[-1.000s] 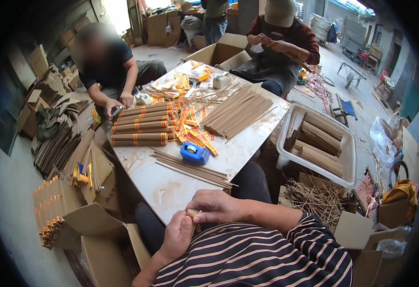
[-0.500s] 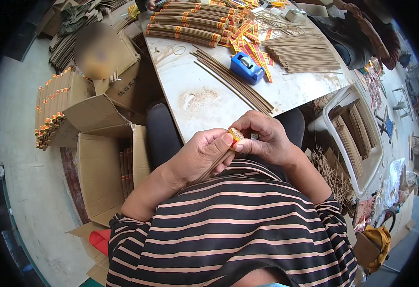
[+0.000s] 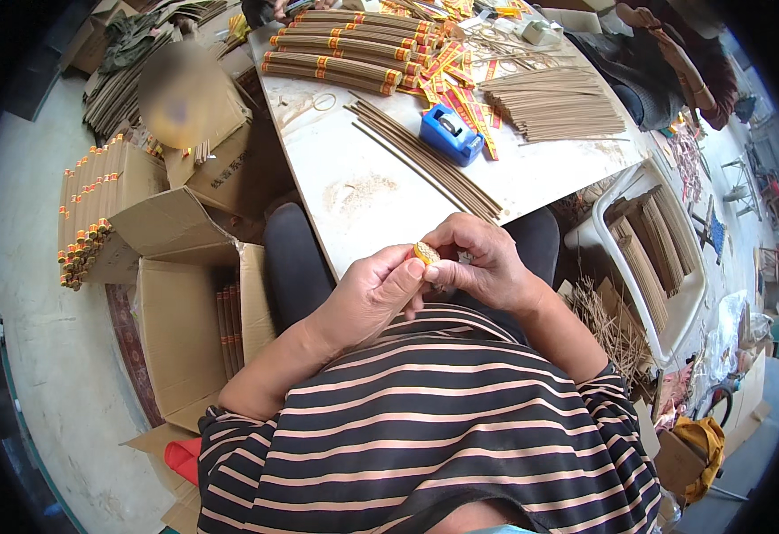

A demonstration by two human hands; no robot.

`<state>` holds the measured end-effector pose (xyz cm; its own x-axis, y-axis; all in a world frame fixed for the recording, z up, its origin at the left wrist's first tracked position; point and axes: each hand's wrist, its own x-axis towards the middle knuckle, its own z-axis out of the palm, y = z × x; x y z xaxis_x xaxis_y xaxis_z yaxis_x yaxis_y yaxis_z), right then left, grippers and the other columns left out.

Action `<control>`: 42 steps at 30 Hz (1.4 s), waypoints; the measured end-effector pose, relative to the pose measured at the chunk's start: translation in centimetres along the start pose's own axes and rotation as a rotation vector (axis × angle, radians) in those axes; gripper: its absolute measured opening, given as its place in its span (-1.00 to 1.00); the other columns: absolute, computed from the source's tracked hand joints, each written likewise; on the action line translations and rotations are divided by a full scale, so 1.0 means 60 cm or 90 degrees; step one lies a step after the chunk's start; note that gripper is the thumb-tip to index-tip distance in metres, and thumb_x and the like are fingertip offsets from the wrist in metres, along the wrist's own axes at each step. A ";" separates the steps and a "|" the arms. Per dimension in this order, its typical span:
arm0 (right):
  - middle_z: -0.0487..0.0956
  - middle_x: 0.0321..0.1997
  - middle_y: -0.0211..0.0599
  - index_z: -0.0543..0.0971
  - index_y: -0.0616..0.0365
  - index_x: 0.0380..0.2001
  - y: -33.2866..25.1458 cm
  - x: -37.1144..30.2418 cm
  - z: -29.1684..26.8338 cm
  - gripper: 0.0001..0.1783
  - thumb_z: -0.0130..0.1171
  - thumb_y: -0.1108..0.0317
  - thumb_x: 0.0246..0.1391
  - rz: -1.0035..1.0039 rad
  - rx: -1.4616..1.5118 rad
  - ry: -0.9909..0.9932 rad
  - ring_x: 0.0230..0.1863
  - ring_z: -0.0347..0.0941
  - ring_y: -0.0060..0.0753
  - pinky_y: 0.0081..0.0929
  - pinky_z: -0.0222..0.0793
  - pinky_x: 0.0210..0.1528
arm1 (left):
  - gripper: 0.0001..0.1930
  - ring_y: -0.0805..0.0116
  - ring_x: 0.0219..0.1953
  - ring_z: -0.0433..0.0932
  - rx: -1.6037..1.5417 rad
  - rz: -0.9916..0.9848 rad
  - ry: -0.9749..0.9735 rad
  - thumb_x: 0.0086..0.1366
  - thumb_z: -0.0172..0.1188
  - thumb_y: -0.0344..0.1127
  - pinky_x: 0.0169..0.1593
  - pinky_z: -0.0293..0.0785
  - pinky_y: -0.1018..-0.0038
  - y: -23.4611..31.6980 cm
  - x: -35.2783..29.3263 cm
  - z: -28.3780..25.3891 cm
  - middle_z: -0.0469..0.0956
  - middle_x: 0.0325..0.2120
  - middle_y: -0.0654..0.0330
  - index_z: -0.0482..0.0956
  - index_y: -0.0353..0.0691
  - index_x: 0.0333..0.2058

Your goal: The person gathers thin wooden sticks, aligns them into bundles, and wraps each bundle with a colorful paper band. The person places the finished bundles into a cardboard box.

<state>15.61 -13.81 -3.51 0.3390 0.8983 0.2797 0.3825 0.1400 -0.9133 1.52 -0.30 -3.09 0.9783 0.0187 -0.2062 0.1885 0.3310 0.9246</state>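
Note:
In front of my body I hold a bundle of incense sticks (image 3: 426,254) with a yellow and red paper band round its end. My left hand (image 3: 365,294) is closed round it, thumb at the band. The right hand (image 3: 481,263) pinches the banded end from the other side. The rest of the bundle is hidden by my left hand and body. Beyond my hands, several loose incense sticks (image 3: 434,163) lie on the white table (image 3: 300,147). A blue tape dispenser (image 3: 451,135) stands beside them.
Banded incense bundles (image 3: 340,67), red and yellow paper strips (image 3: 461,100) and a spread of sticks (image 3: 554,105) cover the table's far part. An open cardboard box (image 3: 185,343) stands left, a white bin (image 3: 665,325) with sticks right. Other people are at the far side.
The view has shifted slightly. The bundle's banded end has turned a little in my fingers, and the sticks that showed below my left hand are hidden now. Both hands keep their grip.

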 end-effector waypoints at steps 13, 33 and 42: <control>0.42 -0.47 -0.44 0.52 0.24 -0.38 0.026 -0.002 0.001 -0.72 0.34 0.33 -0.13 0.144 0.264 -0.038 -0.47 0.32 -0.65 -0.68 0.29 -0.44 | -0.64 0.66 -0.57 0.35 -0.127 -0.103 -0.015 0.34 -0.08 -0.06 -0.50 0.30 0.77 0.016 0.004 -0.006 0.41 -0.54 0.31 0.43 -0.29 -0.22; 0.46 -0.51 -0.40 0.54 0.27 -0.40 0.025 0.004 -0.018 -0.73 0.33 0.31 -0.11 0.160 0.160 -0.083 -0.46 0.36 -0.62 -0.66 0.31 -0.42 | -0.65 0.66 -0.58 0.32 0.013 -0.103 -0.014 0.34 -0.05 -0.09 -0.51 0.28 0.74 0.004 0.012 -0.012 0.38 -0.54 0.33 0.38 -0.32 -0.17; 0.46 -0.54 -0.39 0.53 0.29 -0.34 0.185 0.086 -0.131 -0.77 0.09 0.31 0.07 0.285 -0.073 0.253 -0.49 0.33 -0.62 -0.56 0.29 -0.43 | -0.64 0.68 -0.59 0.29 -0.009 -0.141 0.065 0.33 -0.03 -0.16 -0.53 0.24 0.76 0.001 0.022 -0.025 0.36 -0.56 0.35 0.35 -0.34 -0.08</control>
<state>28.36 -10.92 -9.85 0.7750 0.6318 -0.0146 0.2116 -0.2812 -0.9360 2.69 1.16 -3.78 0.8996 0.0401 -0.4349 0.3949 0.3506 0.8492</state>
